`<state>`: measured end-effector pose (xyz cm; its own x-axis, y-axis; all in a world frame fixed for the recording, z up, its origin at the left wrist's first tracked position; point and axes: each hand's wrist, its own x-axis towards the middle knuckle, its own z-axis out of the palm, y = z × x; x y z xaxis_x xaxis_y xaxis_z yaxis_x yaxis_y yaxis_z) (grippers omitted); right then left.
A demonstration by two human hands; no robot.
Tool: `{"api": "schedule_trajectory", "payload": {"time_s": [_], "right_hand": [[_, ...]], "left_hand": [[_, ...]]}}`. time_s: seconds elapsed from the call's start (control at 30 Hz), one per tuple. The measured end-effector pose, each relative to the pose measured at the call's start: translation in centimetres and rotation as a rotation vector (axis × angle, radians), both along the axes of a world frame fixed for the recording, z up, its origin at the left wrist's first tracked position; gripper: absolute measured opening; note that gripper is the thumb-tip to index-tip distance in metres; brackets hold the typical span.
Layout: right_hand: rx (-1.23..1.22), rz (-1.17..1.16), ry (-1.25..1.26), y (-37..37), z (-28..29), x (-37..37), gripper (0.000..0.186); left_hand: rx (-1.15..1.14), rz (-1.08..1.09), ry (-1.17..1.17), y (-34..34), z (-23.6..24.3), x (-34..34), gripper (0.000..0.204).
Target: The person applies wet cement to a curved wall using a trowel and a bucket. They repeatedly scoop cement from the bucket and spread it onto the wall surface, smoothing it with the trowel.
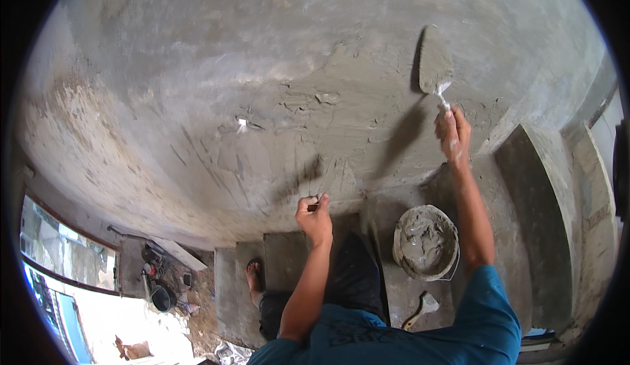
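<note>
Blue cloth shirt (413,339) nearest my camera at lower centre, right hand (454,133) gripping a grey mortar-coated leaf-shaped trowel (436,63) at upper right, left hand (315,220) curled mid-frame, contents I cannot tell, round mortar-filled bucket (398,250) lower right.

Bright glare blows out the distorted lower left.

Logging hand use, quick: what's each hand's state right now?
Left hand: curled closed; whether it holds anything cannot be told.
Right hand: closed, holding a trowel.
</note>
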<state>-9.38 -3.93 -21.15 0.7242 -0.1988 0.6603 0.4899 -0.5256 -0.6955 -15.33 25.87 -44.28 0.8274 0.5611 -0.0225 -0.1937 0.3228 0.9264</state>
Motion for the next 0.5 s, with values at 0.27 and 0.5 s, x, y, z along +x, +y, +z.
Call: {"api": "schedule_trajectory", "payload": {"time_s": [0.27, 0.5], "right_hand": [[0.688, 0.519, 0.294, 11.9, -7.0, -0.4, 0.050], [0.325, 0.674, 0.418, 20.1, -5.1, -0.7, 0.045]], "left_hand": [[-0.051, 0.039, -0.051, 2.5, -0.8, -0.5, 0.019], [-0.020, 0.063, -0.020, 3.0, -2.3, -1.5, 0.017]]}}
